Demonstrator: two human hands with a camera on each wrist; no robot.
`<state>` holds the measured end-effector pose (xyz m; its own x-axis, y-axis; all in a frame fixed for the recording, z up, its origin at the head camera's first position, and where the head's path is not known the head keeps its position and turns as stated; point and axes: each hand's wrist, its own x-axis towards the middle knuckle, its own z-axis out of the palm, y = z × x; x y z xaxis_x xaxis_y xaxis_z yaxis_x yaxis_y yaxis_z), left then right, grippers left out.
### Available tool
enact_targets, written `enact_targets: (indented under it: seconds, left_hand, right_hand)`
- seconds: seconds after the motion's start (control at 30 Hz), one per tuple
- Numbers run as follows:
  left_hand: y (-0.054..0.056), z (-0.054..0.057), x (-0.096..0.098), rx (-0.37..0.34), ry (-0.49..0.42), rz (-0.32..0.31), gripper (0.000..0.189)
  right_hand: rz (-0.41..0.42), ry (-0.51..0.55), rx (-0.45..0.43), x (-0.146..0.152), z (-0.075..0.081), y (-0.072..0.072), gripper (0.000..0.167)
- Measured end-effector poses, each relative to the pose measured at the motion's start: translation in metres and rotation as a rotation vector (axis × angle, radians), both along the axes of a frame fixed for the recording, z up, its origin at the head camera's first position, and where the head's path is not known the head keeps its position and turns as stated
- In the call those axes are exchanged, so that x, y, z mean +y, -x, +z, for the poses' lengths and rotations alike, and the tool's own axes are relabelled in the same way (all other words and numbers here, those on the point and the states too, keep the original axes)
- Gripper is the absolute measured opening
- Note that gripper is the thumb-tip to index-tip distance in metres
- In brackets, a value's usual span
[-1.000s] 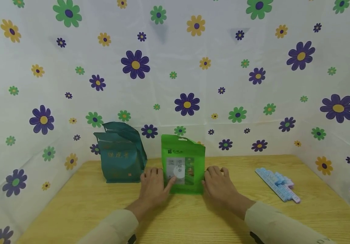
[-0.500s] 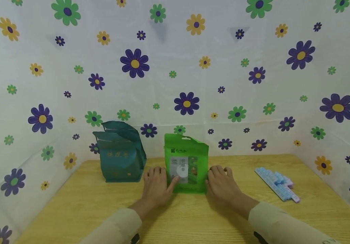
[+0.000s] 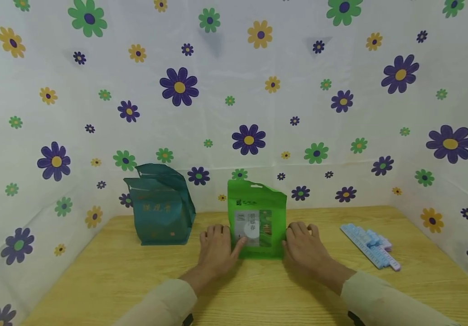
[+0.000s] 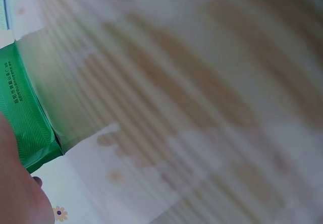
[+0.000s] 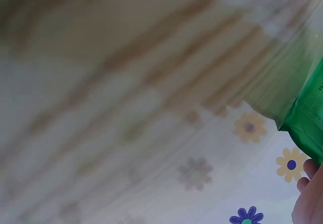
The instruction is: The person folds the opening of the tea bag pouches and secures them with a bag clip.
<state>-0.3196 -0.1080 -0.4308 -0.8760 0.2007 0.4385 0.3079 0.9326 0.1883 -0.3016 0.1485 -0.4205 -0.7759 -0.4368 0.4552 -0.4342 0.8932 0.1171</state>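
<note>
A bright green tea bag (image 3: 274, 228) with a grey label and a hang hole stands upright on the wooden table in the head view. My left hand (image 3: 216, 253) grips its left side, thumb across the front and fingers toward the back. At the opposite side my right hand (image 3: 306, 246) holds the right edge, its fingertips partly hidden there. In the left wrist view, the green bag (image 4: 22, 103) shows at the left edge beside my hand (image 4: 20, 188). In the right wrist view, the bag's corner (image 5: 310, 115) appears above my fingers (image 5: 309, 167).
Two dark teal tea bags (image 3: 158, 219) stand one behind the other at the back left of the table (image 3: 115, 276). On the right lies a small pile of light blue and lilac strips (image 3: 366, 244). A flower-printed white cloth (image 3: 217, 117) surrounds the table's back and sides.
Both hands have shifted a little to the right, and the green tea bag has moved with them, still upright. The teal bags and the blue strips have stayed put.
</note>
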Motion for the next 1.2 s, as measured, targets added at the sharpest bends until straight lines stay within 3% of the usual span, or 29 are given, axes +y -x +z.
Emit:
enact_targets:
  seconds: [0.53,1.2]
  left_hand:
    - [-0.003,-0.002,0.018,0.011,-0.001,-0.056,0.063]
    - [-0.002,-0.001,0.015,0.021,0.042,-0.055,0.06]
  right_hand:
    - [-0.002,0.043,0.0,0.022,-0.004,-0.003,0.015]
    - [-0.021,0.075,-0.047,0.02,-0.005,0.0,0.018]
